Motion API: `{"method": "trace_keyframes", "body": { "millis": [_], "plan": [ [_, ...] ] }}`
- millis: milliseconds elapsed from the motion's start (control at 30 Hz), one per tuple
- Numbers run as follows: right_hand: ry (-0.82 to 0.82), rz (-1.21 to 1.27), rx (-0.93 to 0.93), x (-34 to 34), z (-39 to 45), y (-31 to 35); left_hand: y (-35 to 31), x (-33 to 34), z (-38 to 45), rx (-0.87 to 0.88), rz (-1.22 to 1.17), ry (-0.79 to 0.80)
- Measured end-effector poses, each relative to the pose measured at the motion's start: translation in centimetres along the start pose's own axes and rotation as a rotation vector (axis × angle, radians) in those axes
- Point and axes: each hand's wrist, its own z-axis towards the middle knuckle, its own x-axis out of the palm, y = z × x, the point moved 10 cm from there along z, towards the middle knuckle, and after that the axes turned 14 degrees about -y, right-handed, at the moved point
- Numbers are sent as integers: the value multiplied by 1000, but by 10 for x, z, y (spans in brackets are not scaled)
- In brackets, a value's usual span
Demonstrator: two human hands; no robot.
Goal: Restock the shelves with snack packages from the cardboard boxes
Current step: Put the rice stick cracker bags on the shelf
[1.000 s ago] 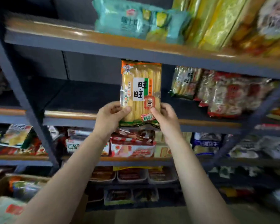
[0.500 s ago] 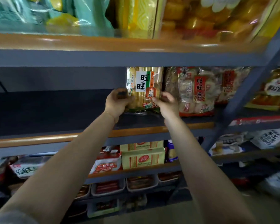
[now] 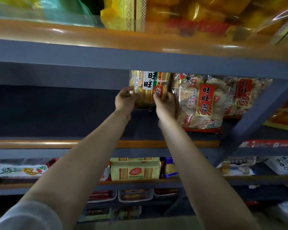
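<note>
Standing rice-cracker pack (image 3: 148, 90) upright on shelf (image 3: 56, 113), both hands gripping its sides; next, letting go gently beside red-labelled pack (image 3: 201, 103).

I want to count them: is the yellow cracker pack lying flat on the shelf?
No, the yellow cracker pack stands upright, gripped by the left hand and right hand.

Glossy plastic snack package (image 3: 149, 87)

Wide bare stretch of dark grey middle shelf board (image 3: 53, 113) open left of upright yellow rice-cracker packet (image 3: 150, 87), red-labelled clear snow-cracker bags (image 3: 201, 103) crowd just right (touching it), grey upper shelf edge (image 3: 106, 53) low overhead, slanted grey brace (image 3: 256, 112) blocks far right
</note>
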Motion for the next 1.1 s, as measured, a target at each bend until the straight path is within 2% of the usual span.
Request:
{"method": "trace_keyframes", "body": {
  "millis": [200, 433, 500, 600, 667, 800, 867, 933, 1100],
  "plan": [
    [110, -76, -16, -2, -14, -3, 2, -2, 3, 46, 59, -22],
    [97, 81, -36, -13, -42, -3, -13, -10, 0, 133, 171, 3],
    [77, 141, -48, -14, -49, 0, -27, -25, -10, 168, 154, 14],
    [162, 229, -66, 4, -82, 10, -52, -78, -35, 209, 90, -24],
    [269, 233, -98, 31, -121, 19, -68, -128, -56, 269, 26, -54],
    [493, 229, -208, 107, -227, 35, -79, -278, -80, 369, 7, -272],
    [599, 244, -183, 150, -287, 32, -56, -366, -82, 283, 49, -388],
    [737, 227, -77, 198, -356, 16, -20, -465, -82, 146, 117, -538],
    [1096, -129, 77, 302, -544, -94, 78, -688, -124, -165, 312, -816]
  ]
}}
